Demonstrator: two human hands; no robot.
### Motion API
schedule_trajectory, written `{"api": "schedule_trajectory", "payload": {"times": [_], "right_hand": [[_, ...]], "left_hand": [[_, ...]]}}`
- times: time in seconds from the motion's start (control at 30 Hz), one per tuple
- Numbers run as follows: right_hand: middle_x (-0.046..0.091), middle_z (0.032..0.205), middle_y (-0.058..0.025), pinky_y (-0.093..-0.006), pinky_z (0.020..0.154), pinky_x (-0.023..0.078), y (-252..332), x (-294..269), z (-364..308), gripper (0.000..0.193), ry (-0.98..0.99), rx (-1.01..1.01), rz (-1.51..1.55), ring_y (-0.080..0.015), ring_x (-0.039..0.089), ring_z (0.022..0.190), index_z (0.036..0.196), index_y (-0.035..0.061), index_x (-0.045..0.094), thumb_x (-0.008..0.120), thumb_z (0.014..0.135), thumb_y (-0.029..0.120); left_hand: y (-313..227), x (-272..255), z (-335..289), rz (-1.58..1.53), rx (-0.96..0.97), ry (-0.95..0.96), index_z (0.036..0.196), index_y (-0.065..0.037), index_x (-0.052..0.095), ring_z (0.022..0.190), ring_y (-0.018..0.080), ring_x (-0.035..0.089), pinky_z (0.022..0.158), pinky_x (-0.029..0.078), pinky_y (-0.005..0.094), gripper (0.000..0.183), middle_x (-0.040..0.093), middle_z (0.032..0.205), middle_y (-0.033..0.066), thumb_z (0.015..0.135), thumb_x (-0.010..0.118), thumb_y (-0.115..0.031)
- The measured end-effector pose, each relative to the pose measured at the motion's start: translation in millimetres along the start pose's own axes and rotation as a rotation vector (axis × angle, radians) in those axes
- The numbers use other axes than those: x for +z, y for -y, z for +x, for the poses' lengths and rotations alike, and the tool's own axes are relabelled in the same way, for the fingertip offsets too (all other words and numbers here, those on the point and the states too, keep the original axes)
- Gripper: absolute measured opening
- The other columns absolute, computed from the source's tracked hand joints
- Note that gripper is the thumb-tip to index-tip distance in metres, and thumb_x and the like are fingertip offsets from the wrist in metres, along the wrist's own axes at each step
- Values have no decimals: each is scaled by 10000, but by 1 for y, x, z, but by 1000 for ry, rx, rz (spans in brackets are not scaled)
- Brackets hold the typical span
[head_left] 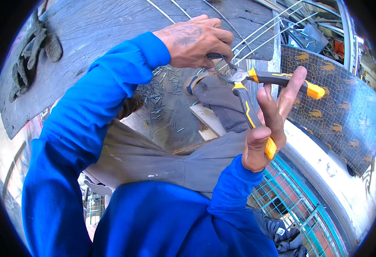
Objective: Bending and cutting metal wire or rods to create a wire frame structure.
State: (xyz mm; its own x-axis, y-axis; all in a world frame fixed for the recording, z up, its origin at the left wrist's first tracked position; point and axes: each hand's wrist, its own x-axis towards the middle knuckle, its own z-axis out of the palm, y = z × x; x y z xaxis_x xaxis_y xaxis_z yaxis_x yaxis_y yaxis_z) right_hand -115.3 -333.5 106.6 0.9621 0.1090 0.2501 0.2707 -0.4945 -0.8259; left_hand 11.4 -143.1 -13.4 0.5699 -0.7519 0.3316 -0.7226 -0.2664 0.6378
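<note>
Head view: holding yellow-and-black pliers [240,76] in a loose right hand [273,118], with fingers half spread, thumb across the near handle and handles apart; pointing the pliers' head left, beside the curled left hand [198,40], with its hold impossible to tell; with thin rods [265,26] across the far board [102,25] and metal pieces [153,97] between the legs [218,103].

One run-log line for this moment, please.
Left hand: holds dark item, kind unclear | Right hand: holds pliers, handles spread | Floor: scattered small grey pieces

Bright lt, glare on white ledge [325,177] at R, fisheye bend, blk vignette, ctr fairly sharp
</note>
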Motion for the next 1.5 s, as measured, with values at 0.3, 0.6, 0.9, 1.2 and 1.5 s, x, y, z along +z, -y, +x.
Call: {"api": "schedule_trajectory", "payload": {"times": [0.3, 0.6, 0.9, 1.2, 1.5], "right_hand": [[67, 1755, -274, -668, 1227, 235, -4, 0, 1, 623, 71, -71, -113, -498, 116, 1604, 1388, 203, 718, 591, 996, 670], [1, 1762, -260, -656, 1258, 144, 4, -11, 4, 714, 137, 40, -59, -435, 38, 1625, 1474, 118, 638, 549, 1017, 659], [-18, 1754, -278, -669, 1264, 98, -1, -15, 13, 757, 125, 38, -53, -415, 11, 1628, 1499, 7, 575, 514, 1050, 613], [44, 1743, -306, -692, 1232, 198, -4, -18, 26, 813, 238, 15, -92, -406, 91, 1627, 1539, 22, 537, 518, 1032, 658], [169, 1770, -136, -679, 1225, 235, -3, -8, 16, 830, 232, 42, -34, -373, 4, 1639, 1617, 68, 425, 550, 1025, 637]], "left_hand": [[-1, 0, -1, 0, -7, 3, 1198, -181, 755, 1106, 244, 571, 1016, 449, 417, 416, 643, 1141, -8, 798, 844, -247], [0, 0, 2, 63, 21, -32, 1168, -178, 771, 1113, 243, 586, 1004, 465, 415, 381, 652, 1130, -11, 804, 840, -263], [3, -9, 2, -43, 53, 7, 1175, -138, 729, 1032, 274, 557, 946, 445, 432, 287, 618, 1095, 54, 896, 691, -195], [2, -10, 1, -22, 33, 27, 1182, -136, 728, 1028, 278, 558, 944, 441, 431, 286, 617, 1084, 61, 903, 680, -181], [2, -8, 2, 27, 45, 41, 1198, -153, 724, 1044, 279, 558, 955, 447, 432, 306, 617, 1117, 50, 895, 714, -196]]}}
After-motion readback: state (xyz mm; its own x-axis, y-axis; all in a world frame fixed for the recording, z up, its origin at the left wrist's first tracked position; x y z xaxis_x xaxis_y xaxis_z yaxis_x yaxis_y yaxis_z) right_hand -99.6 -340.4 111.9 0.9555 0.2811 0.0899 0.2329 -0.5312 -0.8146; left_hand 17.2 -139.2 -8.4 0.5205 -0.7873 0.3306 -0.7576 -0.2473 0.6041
